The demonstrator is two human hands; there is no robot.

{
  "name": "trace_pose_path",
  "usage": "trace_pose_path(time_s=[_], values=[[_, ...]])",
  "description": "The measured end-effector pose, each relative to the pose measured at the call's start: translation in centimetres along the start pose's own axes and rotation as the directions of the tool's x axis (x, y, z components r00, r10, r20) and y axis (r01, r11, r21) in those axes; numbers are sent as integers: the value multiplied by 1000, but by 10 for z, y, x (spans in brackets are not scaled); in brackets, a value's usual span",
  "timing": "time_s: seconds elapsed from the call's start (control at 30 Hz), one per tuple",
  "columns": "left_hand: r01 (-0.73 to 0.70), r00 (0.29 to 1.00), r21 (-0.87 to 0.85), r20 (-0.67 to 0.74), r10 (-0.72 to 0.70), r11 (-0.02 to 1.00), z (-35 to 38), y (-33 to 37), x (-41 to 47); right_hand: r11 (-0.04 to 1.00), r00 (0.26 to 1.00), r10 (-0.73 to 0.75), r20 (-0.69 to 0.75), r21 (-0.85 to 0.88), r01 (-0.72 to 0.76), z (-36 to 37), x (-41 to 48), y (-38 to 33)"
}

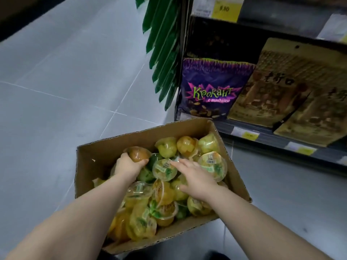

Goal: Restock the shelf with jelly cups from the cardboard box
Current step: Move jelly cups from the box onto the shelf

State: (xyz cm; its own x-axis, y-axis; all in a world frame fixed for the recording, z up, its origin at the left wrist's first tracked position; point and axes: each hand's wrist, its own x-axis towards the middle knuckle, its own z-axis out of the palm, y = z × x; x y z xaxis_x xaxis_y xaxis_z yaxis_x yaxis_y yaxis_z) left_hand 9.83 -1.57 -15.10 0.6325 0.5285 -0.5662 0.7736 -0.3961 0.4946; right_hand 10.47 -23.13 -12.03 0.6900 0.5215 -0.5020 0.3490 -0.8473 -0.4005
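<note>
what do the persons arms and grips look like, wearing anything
Nothing worn that shows. The left grip and right grip are bare hands: no gloves, and no rings visible, though the picture is a little soft. The left forearm and right forearm are uncovered to the frame edge, with no sleeve, watch or bracelet in view.

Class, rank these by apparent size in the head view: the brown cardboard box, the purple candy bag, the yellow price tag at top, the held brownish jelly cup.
1. Brown cardboard box
2. Purple candy bag
3. Yellow price tag and brownish jelly cup: alike; the left hand partly covers the cup.
</note>
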Motion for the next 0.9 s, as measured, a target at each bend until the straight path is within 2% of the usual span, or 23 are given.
trace_pose_path(time_s=[0.07,0.13,0.23,0.37,0.47,0.53,0.6,0.73,0.83,0.9], values=[[16,1000,-27,-8,-16,999,10,4,9,1000,1000,3,-1,-5,-3,2,0,3],[28,999,48,-40,-27,998,17,4,11,1000,1000,4,6,8,-5,7,-6,3],[5,995,141,-101,9,990,23,-4,15,1000,999,0,50,-20,1,13,-13,1],[-67,994,166,-76,81,984,20,-12,24,995,996,-39,77,-90,46,15,-6,0],[-95,995,39,-28,97,995,8,-17,15,983,996,-18,89,-182,34,21,4,-6],[-105,994,-9,2,105,994,0,-20,7,951,996,7,85,-310,19,27,11,-12],[-96,994,-65,42,99,993,-8,-23,2,906,995,-27,95,-418,65,33,18,-21],[59,990,-298,140,-17,953,-24,-34,-2,919,978,-74,194,-367,143,47,32,-39],[172,964,-492,260,-44,854,-33,-40,-9,936,982,-71,174,-329,126,53,36,-38],[196,953,-546,302,-27,814,-36,-40,-12,966,991,-39,128,-249,70,49,33,-34]])
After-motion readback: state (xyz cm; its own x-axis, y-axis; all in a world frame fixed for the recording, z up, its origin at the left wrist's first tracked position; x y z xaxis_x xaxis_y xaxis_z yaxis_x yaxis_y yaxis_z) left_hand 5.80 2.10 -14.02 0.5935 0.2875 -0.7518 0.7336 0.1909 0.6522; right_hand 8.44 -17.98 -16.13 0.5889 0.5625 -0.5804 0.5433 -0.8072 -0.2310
